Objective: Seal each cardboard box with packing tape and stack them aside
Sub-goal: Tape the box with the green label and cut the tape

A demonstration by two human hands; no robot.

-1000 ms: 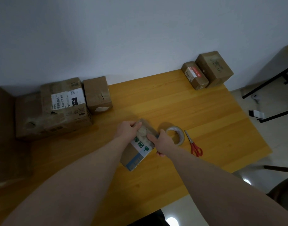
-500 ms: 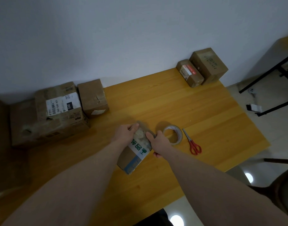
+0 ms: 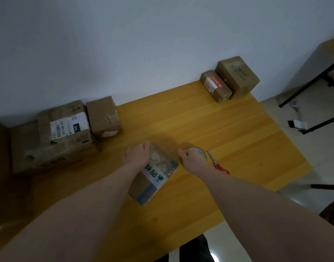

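Fingers [image 3: 146, 145] of left hand [image 3: 138, 156] on small box [image 3: 153, 174], right hand [image 3: 190, 160] over tape roll [image 3: 200, 151]

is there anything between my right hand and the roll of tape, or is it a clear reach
Nothing visible is in the way. Your right hand is already at the tape roll, covering its near side. The scissors lie just right of the roll, out of the path, and the small box sits to its left under your left hand.

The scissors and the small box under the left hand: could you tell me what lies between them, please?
In the head view, the tape roll lies between the scissors and the box, with the right hand over the roll.
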